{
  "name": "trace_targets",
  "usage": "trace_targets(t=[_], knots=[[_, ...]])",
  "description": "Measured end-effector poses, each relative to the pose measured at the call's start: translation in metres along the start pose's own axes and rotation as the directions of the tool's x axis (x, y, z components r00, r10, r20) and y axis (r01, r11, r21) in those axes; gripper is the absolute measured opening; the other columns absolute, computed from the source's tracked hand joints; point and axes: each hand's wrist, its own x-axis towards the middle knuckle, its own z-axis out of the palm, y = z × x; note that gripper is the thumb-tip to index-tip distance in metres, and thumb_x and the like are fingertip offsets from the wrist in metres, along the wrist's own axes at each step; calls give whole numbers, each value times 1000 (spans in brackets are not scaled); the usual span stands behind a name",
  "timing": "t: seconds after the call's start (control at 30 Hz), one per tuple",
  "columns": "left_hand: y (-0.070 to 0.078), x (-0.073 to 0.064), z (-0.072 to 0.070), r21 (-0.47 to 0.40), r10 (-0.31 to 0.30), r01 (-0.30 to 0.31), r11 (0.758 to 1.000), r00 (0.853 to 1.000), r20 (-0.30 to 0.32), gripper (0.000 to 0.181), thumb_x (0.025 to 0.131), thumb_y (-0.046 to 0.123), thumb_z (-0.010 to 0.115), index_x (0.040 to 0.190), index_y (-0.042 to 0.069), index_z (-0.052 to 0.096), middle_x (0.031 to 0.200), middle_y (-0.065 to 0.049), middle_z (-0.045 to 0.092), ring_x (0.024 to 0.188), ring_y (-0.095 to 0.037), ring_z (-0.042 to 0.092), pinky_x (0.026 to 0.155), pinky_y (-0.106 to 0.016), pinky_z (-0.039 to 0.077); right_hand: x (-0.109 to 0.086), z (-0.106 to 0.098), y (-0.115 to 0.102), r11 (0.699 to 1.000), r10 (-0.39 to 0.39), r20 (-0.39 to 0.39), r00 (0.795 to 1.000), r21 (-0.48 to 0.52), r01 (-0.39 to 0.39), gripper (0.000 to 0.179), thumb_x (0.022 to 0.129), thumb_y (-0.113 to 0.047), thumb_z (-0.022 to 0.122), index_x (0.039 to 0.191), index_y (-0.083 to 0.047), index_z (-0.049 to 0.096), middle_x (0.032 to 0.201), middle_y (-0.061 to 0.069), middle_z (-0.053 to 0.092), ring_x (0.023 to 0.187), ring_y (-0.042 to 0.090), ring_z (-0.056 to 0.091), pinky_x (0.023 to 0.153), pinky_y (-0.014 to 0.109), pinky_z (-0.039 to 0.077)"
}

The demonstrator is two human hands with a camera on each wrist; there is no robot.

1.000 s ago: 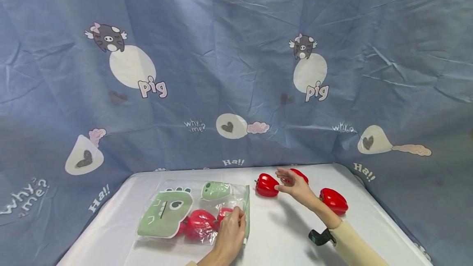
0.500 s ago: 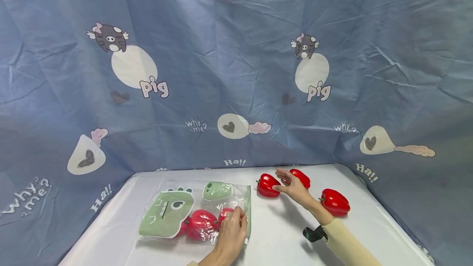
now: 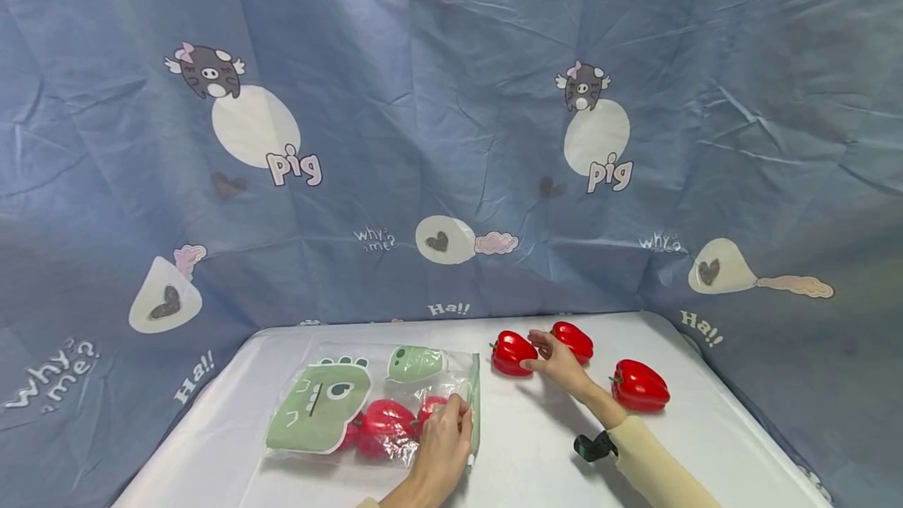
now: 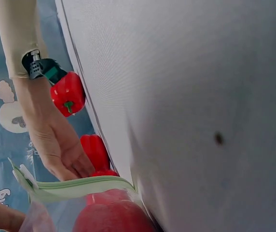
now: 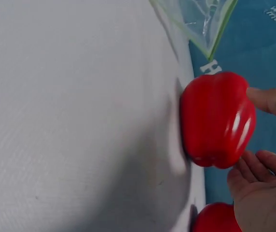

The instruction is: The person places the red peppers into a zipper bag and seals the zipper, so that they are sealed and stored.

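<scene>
My left hand [image 3: 443, 441] pinches the upper film of a clear zip bag [image 3: 317, 410] printed with a green dinosaur, close to its open end. Inside the bag lie red bell peppers [image 3: 384, 428]. In the left wrist view the bag's green zip strip [image 4: 82, 184] arches up, leaving the mouth parted. My right hand [image 3: 562, 369] reaches over the table to a red bell pepper [image 3: 511, 353] right of the bag. In the right wrist view its thumb [image 5: 268, 100] overlaps one side of that pepper [image 5: 217, 118], and the other fingers spread at its lower end.
Behind the right hand sits another red bell pepper [image 3: 573, 342]. A further bell pepper [image 3: 640, 386] rests to the right, near the right forearm. All lie on a white-covered table [image 3: 525, 445], with a blue patterned cloth [image 3: 451, 139] hanging behind its far edge.
My right hand has lowered and drawn closer to the bell pepper beside the bag. The left hand and the bag have stayed in place.
</scene>
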Motion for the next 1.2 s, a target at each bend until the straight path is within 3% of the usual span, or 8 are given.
trace_targets(t=[0.47,1.2], knots=[[0,-1,1,-4,-15,15,1000,1000,8,14,84,1,66,79,11,57,60,8,53,57,-1,47,51,-19,39,4,5,23,998,40,-28,999,-36,-41,66,75,3,75,134,11,45,133,31,52,123,45,51,96,47,47],[-1,1,0,8,-6,6,1000,1000,-9,12,84,1,65,80,11,58,63,5,58,58,-3,52,53,-20,42,0,3,17,994,57,-100,993,-91,-67,59,76,-14,80,129,1,56,122,17,64,114,34,61,93,43,51]])
